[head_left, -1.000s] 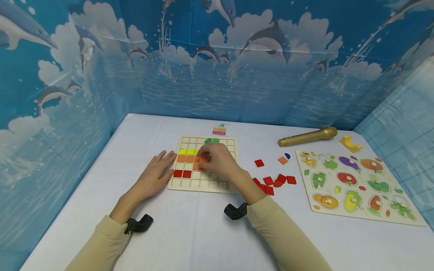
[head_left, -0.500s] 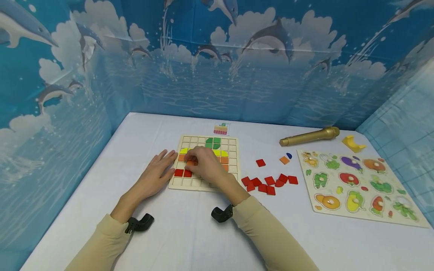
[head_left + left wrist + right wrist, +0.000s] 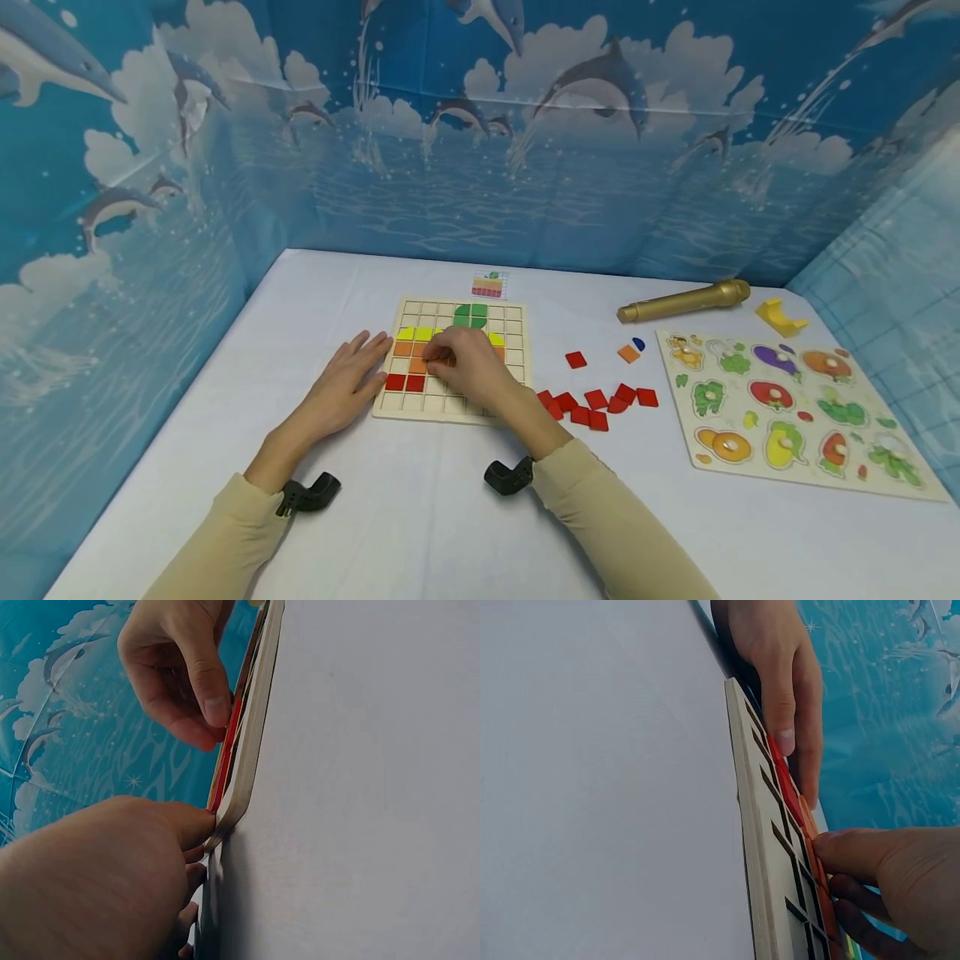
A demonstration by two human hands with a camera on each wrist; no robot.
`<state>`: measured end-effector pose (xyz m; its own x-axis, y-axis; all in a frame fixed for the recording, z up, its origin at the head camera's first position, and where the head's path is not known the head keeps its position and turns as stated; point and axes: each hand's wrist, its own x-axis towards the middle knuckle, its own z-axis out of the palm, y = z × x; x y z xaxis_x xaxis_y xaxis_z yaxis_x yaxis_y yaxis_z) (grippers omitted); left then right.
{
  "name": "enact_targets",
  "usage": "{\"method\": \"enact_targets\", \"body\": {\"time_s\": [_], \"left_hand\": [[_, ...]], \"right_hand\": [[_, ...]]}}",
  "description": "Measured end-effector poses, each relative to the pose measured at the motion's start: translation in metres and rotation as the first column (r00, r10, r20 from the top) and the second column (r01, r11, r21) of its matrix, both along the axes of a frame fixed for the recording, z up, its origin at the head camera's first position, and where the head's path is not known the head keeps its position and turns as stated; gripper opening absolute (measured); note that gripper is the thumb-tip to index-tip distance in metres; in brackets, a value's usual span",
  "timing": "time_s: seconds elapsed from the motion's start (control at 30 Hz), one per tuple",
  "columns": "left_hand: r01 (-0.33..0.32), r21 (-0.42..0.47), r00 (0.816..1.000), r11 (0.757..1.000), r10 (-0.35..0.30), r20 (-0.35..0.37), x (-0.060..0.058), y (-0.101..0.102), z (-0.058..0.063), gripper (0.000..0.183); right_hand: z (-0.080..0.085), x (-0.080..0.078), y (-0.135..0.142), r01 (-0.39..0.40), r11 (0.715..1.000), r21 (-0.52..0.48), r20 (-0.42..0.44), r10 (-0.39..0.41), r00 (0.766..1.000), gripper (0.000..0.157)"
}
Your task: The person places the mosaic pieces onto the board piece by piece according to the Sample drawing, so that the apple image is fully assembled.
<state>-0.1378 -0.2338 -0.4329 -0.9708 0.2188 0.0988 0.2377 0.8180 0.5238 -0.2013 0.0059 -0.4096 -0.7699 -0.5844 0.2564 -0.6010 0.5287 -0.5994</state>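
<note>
The wooden grid board bears green, yellow, orange and red tiles. My left hand rests with its fingers extended along the board's left edge, the thumb beside two red tiles. My right hand is over the middle, thumb and forefinger bent together on an orange tile in the lower orange row. In the right wrist view the right thumb touches the orange tiles. Another orange tile lies just left of its fingertips. Green tiles show near the far edge; the hand hides part of the rows.
Loose red tiles lie right of the board, with an orange tile and a blue piece farther back. A picture card lies behind the board. Farther right are a gold microphone, a yellow stand and a vegetable puzzle.
My right hand moved left and toward me over the board, then slightly back right. An orange tile now shows in the lower orange row's second column. My left hand has stayed put.
</note>
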Motion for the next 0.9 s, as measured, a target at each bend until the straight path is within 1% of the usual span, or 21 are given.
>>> {"method": "enact_targets", "body": {"time_s": [0.17, 0.4, 0.7, 0.9], "left_hand": [[0.002, 0.0, 1.0, 1.0, -0.002, 0.015, 0.0, 0.001, -0.001, 0.06], [0.0, -0.008, 1.0, 1.0, 0.0, 0.013, -0.002, 0.002, -0.001, 0.06], [0.002, 0.0, 1.0, 1.0, -0.002, 0.008, 0.0, 0.001, -0.001, 0.06], [0.013, 0.008, 1.0, 1.0, -0.013, -0.019, 0.001, 0.0, -0.002, 0.059]], "right_hand": [[0.0, 0.001, 0.004, 0.005, 1.0, 0.012, -0.001, -0.005, 1.0, 0.009], [0.001, -0.001, 0.022, 0.028, 0.999, -0.035, 0.004, -0.028, 1.0, 0.008], [0.011, -0.005, 0.063, 0.112, 0.992, -0.053, 0.011, -0.112, 0.994, 0.01], [0.017, -0.004, 0.095, 0.182, 0.983, -0.009, 0.03, -0.182, 0.983, 0.016]]}}
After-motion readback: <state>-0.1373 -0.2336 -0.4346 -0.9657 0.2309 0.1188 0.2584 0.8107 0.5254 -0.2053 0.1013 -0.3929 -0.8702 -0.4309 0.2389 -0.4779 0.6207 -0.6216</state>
